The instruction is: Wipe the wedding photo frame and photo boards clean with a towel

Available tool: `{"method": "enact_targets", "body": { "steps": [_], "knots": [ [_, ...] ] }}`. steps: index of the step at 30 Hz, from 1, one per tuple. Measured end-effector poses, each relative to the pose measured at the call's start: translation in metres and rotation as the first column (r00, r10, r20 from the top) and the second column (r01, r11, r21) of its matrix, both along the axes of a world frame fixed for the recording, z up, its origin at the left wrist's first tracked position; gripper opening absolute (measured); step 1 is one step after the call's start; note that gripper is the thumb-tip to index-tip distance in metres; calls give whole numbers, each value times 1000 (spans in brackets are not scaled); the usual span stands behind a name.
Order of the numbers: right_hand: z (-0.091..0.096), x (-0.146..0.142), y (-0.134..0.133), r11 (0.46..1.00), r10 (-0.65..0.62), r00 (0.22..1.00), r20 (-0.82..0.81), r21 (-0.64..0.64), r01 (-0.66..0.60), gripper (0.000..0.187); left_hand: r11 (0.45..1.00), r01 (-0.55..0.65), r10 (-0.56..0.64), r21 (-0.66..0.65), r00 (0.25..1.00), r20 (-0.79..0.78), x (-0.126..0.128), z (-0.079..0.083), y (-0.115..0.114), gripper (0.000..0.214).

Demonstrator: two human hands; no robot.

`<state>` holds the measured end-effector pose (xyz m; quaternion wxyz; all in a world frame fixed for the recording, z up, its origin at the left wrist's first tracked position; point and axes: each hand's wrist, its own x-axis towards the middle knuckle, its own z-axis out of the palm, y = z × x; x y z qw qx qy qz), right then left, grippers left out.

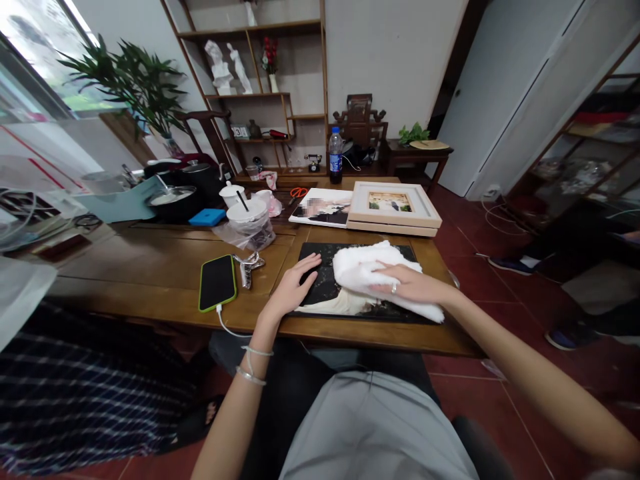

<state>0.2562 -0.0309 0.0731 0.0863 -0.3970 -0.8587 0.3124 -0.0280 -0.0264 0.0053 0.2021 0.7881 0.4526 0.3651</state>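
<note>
A dark flat board with pale speckles lies on the wooden table in front of me, a cream-white area along its near edge. My left hand rests on the board's left side, fingers stretched out and holding nothing. On the board's right half, my right hand, with a ring on one finger, grips a bunched white towel pressed against the surface. The towel covers much of that half and hangs over the near right corner.
Left of the board lie a phone on a white cable and a crumpled silvery wrapper. Behind stand a framed picture, a photo print, orange scissors, a bottle and a lidded cup. Other people's legs show at both sides.
</note>
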Motion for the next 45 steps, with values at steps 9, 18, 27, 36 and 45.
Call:
{"method": "enact_targets", "body": {
  "steps": [9,18,27,36,45],
  "knots": [
    [-18,-29,63,963,-152,985,-79,212,165,53,1000,-2,2,-8,1000,8,1,1,0,37],
    [-16,-29,6,933,96,995,40,344,-104,30,1000,-9,9,-13,1000,10,1,2,-1,37],
    [10,-22,-88,956,231,971,54,172,-237,37,1000,-2,3,-12,1000,17,1,2,-2,37],
    [1,-24,-10,982,30,999,-19,185,-26,35,1000,-7,7,-13,1000,4,1,2,-1,37],
    [-19,-53,67,896,-59,996,72,444,21,42,1000,-2,2,-15,1000,9,1,1,-1,37]
  ]
}}
